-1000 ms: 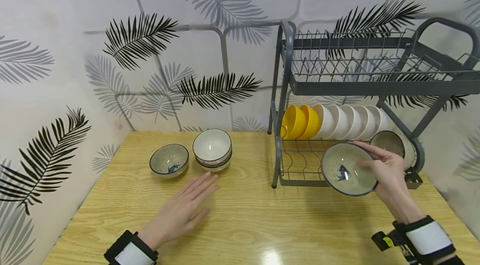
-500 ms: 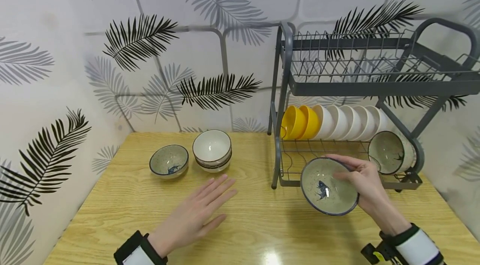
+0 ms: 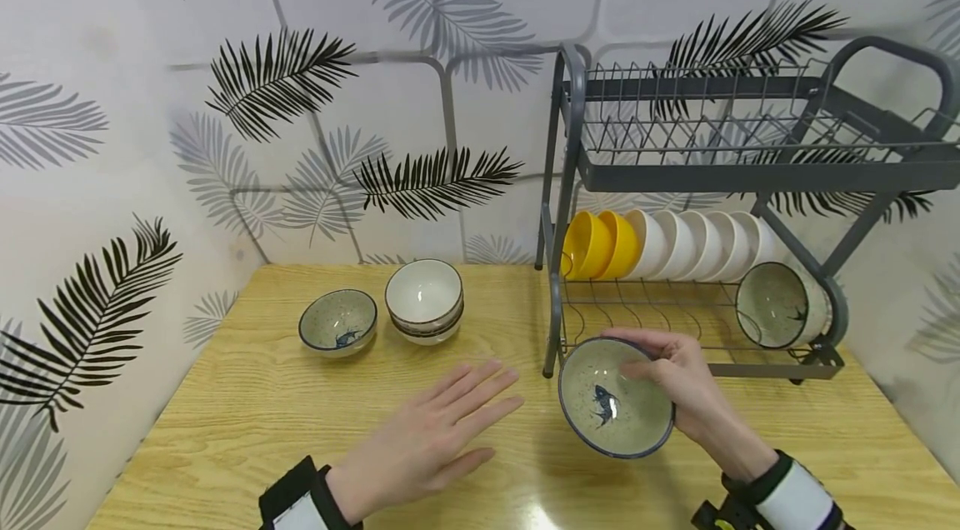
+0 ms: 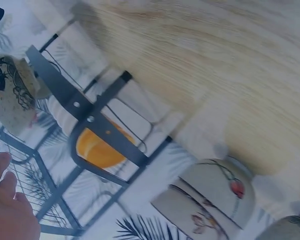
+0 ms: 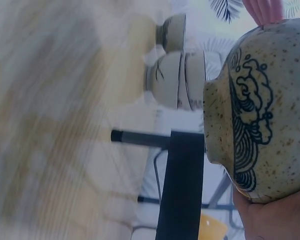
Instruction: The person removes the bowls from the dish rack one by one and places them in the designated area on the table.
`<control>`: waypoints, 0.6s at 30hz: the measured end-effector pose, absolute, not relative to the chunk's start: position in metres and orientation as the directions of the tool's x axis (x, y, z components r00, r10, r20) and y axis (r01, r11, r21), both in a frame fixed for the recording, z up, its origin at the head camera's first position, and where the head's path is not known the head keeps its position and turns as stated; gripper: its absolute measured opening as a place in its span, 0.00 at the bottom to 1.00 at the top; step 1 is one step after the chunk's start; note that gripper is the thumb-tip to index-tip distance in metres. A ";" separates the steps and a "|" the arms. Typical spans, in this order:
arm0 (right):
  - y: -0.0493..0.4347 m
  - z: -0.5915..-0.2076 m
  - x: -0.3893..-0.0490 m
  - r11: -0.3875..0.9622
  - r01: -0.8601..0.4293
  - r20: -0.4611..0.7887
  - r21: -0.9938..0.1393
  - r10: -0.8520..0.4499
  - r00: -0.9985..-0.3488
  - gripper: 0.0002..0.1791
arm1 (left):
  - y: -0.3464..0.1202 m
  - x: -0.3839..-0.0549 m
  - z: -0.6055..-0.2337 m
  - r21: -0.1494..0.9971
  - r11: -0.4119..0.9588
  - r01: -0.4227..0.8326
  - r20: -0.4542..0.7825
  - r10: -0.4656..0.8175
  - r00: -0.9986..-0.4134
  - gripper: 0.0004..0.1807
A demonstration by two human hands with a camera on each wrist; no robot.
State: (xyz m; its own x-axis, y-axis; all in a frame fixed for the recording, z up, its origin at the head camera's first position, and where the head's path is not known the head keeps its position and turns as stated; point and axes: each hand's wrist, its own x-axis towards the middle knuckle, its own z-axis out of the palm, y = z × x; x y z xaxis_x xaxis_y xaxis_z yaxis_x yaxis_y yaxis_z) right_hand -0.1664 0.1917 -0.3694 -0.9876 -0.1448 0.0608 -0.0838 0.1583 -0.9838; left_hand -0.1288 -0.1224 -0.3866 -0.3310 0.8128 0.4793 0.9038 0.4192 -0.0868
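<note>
My right hand (image 3: 675,384) grips a speckled grey-green bowl (image 3: 618,426) by its right rim, the thumb inside. A blue fish is painted in its bottom, and the opening tilts toward the head camera. In the right wrist view, the outside of this bowl (image 5: 275,110) shows dark blue wave drawings and a foot ring. Left of it, my left hand (image 3: 427,447) stretches over the table with its fingers straight and holds nothing. Beyond that hand stand a matching fish bowl (image 3: 337,326) and a small stack of white bowls (image 3: 425,297) with dark rims.
A dark two-tier dish rack (image 3: 765,177) stands at the right. Its lower tier holds yellow bowls (image 3: 588,242), a row of white bowls (image 3: 701,247) and a speckled bowl (image 3: 776,305) at the right end. The wooden table (image 3: 247,413) meets a leaf-patterned wall.
My right hand has carried the bowl left and toward me, away from the rack's front. The left hand has moved right, toward the bowl, with its fingers still straight.
</note>
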 end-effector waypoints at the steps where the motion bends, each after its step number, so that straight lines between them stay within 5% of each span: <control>1: 0.189 -0.370 -0.166 0.152 -0.079 0.055 -0.985 -0.155 -0.986 0.25 | -0.120 -0.128 -0.386 -0.089 0.411 0.907 0.476 0.817 -0.324 0.39; 18: 0.154 -0.379 -0.158 0.042 0.011 -0.024 -0.999 -0.315 -0.949 0.25 | -0.086 -0.117 -0.387 -0.243 0.314 0.918 0.399 0.895 -0.201 0.33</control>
